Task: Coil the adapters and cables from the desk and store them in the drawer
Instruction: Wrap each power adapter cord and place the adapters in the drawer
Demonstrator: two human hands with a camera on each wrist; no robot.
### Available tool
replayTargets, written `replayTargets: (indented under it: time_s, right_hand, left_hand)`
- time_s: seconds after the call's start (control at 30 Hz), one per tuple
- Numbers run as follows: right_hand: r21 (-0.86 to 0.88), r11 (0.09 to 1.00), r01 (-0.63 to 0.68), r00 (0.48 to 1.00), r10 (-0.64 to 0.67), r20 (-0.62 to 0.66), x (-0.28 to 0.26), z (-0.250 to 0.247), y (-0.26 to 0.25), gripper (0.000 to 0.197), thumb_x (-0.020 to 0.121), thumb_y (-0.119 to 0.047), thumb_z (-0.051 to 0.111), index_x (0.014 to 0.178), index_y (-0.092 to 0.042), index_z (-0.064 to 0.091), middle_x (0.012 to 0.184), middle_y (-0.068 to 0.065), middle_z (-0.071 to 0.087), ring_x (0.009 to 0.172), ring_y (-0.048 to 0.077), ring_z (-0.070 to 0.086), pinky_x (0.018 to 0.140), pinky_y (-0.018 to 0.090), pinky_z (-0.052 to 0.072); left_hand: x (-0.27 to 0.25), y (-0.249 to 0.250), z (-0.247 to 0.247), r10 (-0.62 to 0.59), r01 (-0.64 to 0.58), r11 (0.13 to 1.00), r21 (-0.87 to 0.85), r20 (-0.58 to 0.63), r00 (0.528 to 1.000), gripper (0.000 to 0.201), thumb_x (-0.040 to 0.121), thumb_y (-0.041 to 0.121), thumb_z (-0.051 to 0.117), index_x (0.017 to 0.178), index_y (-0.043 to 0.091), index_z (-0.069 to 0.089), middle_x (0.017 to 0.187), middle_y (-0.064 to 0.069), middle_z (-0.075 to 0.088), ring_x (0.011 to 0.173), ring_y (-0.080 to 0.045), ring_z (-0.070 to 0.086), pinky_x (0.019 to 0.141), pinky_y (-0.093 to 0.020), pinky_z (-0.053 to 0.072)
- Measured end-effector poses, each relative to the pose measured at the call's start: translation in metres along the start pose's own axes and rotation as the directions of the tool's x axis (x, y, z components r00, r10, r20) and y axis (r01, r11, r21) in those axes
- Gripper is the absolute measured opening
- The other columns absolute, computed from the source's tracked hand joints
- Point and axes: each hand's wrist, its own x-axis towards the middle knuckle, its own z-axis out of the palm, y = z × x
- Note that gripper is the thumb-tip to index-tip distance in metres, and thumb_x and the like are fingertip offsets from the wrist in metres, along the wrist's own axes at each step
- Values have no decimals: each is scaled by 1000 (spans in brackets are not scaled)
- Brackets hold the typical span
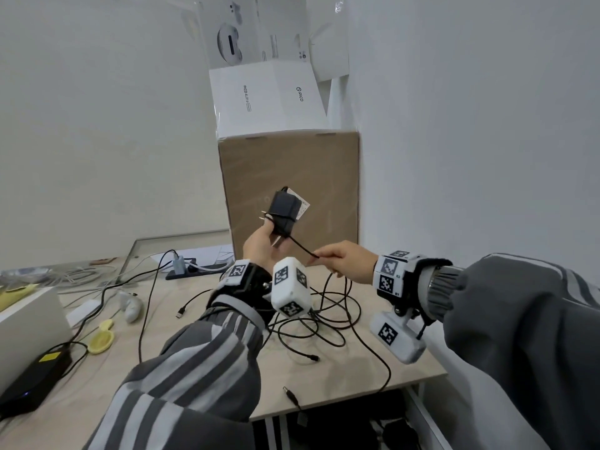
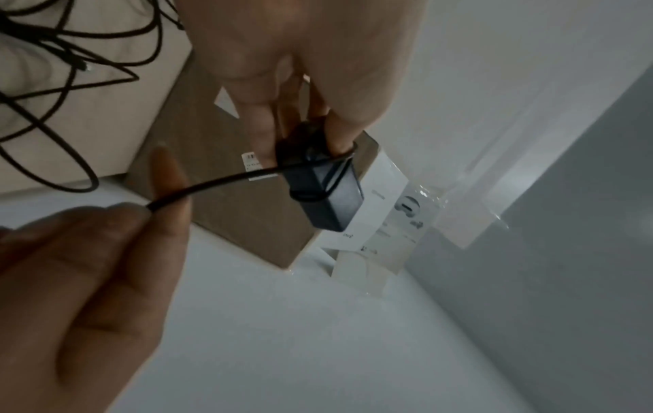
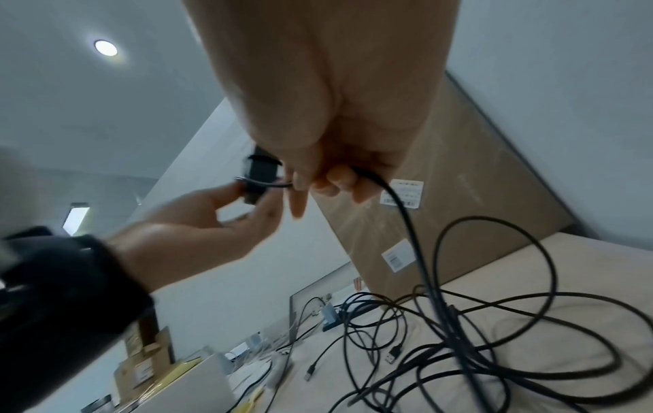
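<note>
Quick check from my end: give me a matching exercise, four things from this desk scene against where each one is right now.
Things:
1. adapter
2. cable
3. brown box
4. yellow lid

Places:
a. pinched by right hand
b. flat on desk, left
c. gripped by left hand
d. upright at back, by wall

Pairs: 1-c, 2-a, 3-d, 4-b

Left hand grips adapter; right hand pinches cable.
</note>
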Motion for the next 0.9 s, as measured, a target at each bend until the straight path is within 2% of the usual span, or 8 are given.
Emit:
replayTargets:
  time_s: [0.17, 0.33, 0.4, 0.47, 0.57, 0.67, 0.77, 0.9]
  right_hand:
    - [0, 998, -63, 996, 63, 59, -9, -20, 22, 21, 96, -20, 52, 87, -21, 71, 58, -9, 47, 57, 8, 43, 66, 28, 42]
    - [-160, 984, -77, 990, 95, 108, -5, -34, 22, 23, 89, -34, 61, 67, -39, 68, 64, 4, 54, 61, 19, 44, 62, 29, 37]
    - [-202, 977, -64, 990, 89, 113, 0, -32, 18, 27, 86, -24, 62, 60, -32, 65, 65, 9, 58, 61, 22, 48, 62, 30, 39]
    - [-209, 976, -63, 990, 87, 110, 3, -34, 16, 36, 84, -9, 62, 53, -27, 60, 58, 0, 59, 53, 6, 50, 62, 28, 39]
    - [-214, 975, -65, 984, 98, 147, 3, -42, 10, 11, 81, -15, 70, 71, -18, 73, 75, 4, 72, 66, 1, 56, 74, 27, 46]
    - [-261, 964, -52, 981, 99, 167, 3, -48, -1, 12, 80, -28, 73, 81, -16, 76, 84, 2, 74, 74, 5, 59, 77, 24, 46]
    - [-347, 938, -26, 979, 94, 180, 7, -49, -14, 18, 85, -30, 68, 89, -14, 75, 83, 1, 71, 74, 6, 55, 74, 23, 43]
    - [-434, 900, -40, 990, 95, 106, 9, -43, -24, 20, 90, -20, 60, 99, -10, 74, 98, 6, 71, 86, 13, 59, 80, 25, 43]
  left_hand:
    - [-18, 6, -10, -76, 13, 967, 256, 239, 968, 12, 97, 11, 50, 102, 10, 61, 93, -10, 64, 83, -21, 61, 76, -30, 54]
    - [-32, 5, -18, -309, 68, 881, 468, 461, 832, 34, 89, 14, 54, 122, 6, 57, 96, -9, 67, 81, -19, 68, 70, -26, 58]
    - [-36, 2, -14, -368, 66, 853, 518, 507, 779, 35, 86, 15, 58, 120, 7, 58, 95, -8, 68, 83, -19, 68, 72, -25, 58]
    - [-37, -1, -10, -453, 35, 775, 631, 516, 727, 30, 86, 13, 64, 115, 8, 59, 97, -9, 67, 86, -18, 67, 73, -25, 58]
    - [-36, -4, -9, -498, -22, 607, 794, 402, 768, 15, 86, 8, 65, 101, 9, 62, 91, -7, 64, 81, -15, 64, 75, -25, 58]
    - [-34, -7, -9, -467, -25, 511, 860, 302, 831, 5, 88, 5, 65, 90, 10, 63, 84, -7, 65, 77, -16, 63, 79, -26, 55]
    - [-28, -17, -11, -372, -27, 467, 884, 224, 901, 11, 83, 11, 73, 87, 10, 63, 85, -9, 65, 80, -21, 63, 82, -30, 55]
    - [-16, -32, -16, -244, 12, 524, 852, 137, 960, 19, 79, 14, 77, 89, 6, 64, 89, -12, 64, 76, -20, 65, 64, -25, 54]
